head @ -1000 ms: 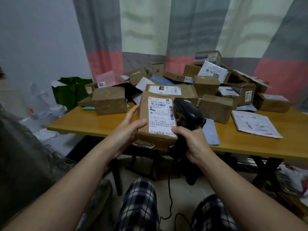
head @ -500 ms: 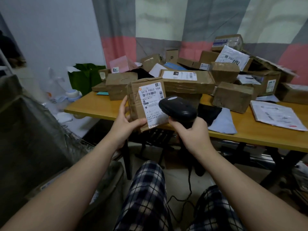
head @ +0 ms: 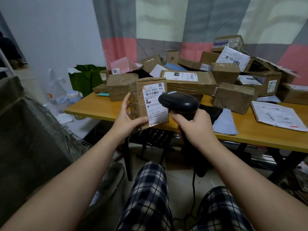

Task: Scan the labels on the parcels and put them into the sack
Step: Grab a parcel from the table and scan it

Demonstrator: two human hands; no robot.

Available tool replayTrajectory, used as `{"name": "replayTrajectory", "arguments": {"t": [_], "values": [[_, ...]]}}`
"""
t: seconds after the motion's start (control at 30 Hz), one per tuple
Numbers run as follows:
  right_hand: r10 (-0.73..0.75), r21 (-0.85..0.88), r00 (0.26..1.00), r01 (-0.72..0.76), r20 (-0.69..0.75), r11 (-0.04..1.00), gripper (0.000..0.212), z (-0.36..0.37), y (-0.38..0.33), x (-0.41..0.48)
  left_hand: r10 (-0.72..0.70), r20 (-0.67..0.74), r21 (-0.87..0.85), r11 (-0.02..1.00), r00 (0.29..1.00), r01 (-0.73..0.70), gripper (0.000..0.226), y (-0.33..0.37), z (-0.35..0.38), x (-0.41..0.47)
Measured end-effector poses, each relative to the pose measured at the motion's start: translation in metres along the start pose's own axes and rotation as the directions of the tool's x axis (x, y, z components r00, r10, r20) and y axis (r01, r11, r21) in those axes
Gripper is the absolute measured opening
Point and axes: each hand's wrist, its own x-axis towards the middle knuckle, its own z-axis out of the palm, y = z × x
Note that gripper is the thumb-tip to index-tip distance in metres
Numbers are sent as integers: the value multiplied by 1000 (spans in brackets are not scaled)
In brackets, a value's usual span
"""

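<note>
Left hand [head: 128,117] grips the brown parcel [head: 138,105] by its left edge, thumb across the lower front, holding it upright over the near edge of the bench [head: 100,110] with its label [head: 154,104] facing the camera. Right hand [head: 195,124] is wrapped round the handle of the black scanner [head: 179,101], whose head is just in front of the label's right side. Step looks like the scan itself; next the parcel should go left and down into the grey sack [head: 33,130], scanner kept clear.
</note>
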Motion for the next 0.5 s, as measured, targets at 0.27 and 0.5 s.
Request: {"name": "replayTrajectory", "arguments": {"t": [0.27,0.5], "values": [[-15,33,999,13,35,999,11,4,0,-2,22,-17,8,1000,1000,-21,111,-2,-1,1],[-51,132,992,35,115,991,20,17,-6,-5,85,-106,-19,996,991,-88,107,21,-10,-27]]}}
